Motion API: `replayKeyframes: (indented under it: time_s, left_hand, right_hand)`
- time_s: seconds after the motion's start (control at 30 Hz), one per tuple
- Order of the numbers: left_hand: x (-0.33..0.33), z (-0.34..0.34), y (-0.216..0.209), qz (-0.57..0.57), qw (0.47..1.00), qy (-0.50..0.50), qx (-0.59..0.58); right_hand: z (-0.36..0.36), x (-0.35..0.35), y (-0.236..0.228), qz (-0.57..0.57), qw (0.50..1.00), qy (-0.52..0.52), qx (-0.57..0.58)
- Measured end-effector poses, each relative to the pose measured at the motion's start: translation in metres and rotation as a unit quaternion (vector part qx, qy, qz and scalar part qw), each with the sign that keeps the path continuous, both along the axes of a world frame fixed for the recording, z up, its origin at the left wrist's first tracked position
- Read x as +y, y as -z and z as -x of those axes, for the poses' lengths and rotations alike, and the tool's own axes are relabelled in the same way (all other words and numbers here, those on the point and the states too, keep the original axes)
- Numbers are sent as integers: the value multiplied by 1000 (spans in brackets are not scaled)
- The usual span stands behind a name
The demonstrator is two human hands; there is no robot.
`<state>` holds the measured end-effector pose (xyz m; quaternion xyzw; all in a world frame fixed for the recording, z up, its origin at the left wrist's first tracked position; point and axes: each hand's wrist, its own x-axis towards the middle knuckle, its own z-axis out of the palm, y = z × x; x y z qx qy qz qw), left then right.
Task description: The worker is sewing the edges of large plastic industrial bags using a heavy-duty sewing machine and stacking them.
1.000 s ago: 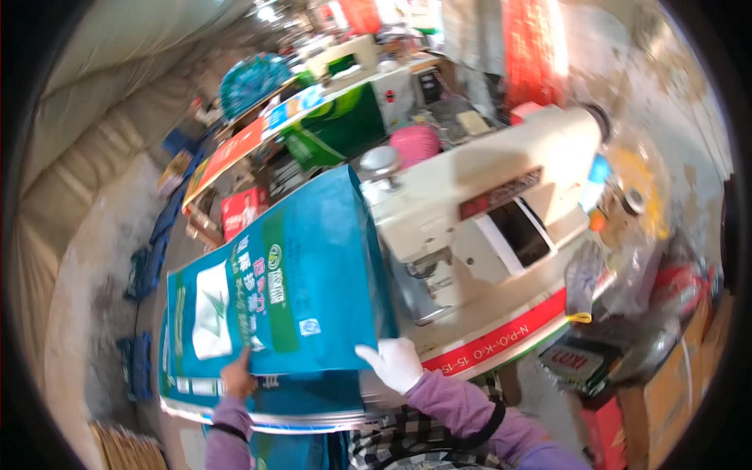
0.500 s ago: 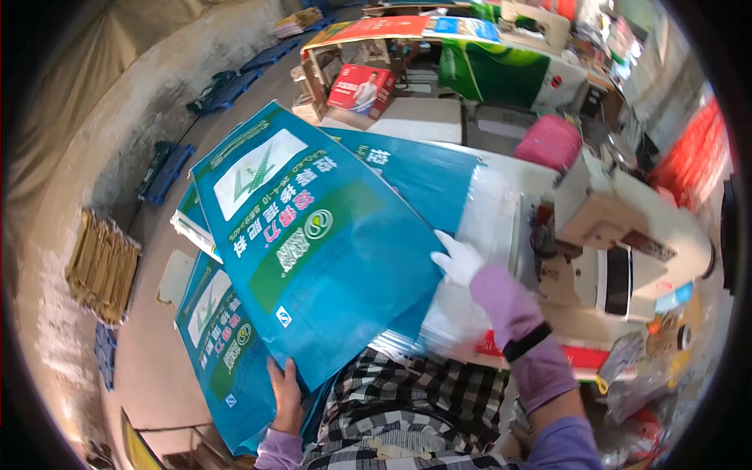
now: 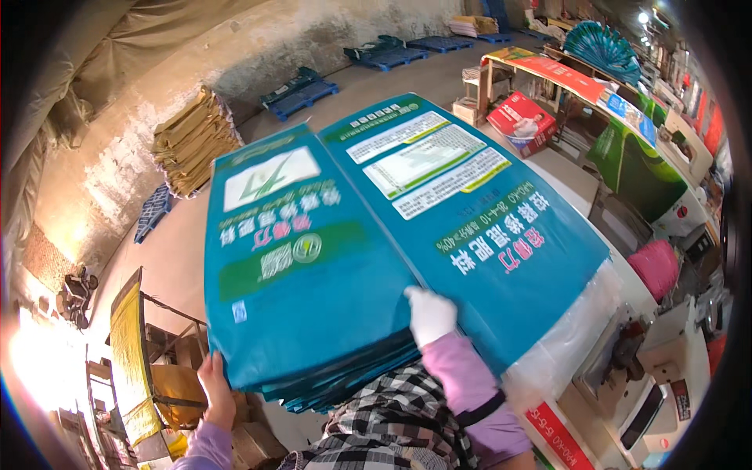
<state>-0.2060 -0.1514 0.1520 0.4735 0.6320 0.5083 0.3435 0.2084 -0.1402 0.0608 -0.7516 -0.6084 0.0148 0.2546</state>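
A flat blue-green printed bag lies on top of a stack of like bags, whose layered edges show just in front of my checked apron. My right hand, in a white glove, is closed on this bag's right edge near its lower corner. At the lower left corner my bare left hand grips the edge; some of its fingers are hidden. A second blue-green bag lies to the right, face up, with white text panels, on clear plastic sheeting.
A white sewing machine stands at the lower right, with a pink thread cone beyond it. A red box sits behind the bags. Bundled brown sacks and blue pallets line the wall. A yellow-panelled frame stands left.
The view has swung left. The bag that was held tilted over the others now lies flat on the stack at left. My right hand has moved left along with its edge.
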Motion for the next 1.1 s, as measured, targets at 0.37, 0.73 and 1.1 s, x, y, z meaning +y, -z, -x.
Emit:
replayKeyframes:
  time_s: [0.37,0.73,1.1]
  left_hand:
    - [-9,25,165,209,974,14,-86]
    - [-18,-315,19,-229,628,694,266]
    - [-66,-497,119,144,663,730,-88]
  right_hand:
    - [27,-46,178,72,970,95,213]
    - [36,-180,47,72,939,-104,321]
    - [-85,-296,-12,-161,828,410,347]
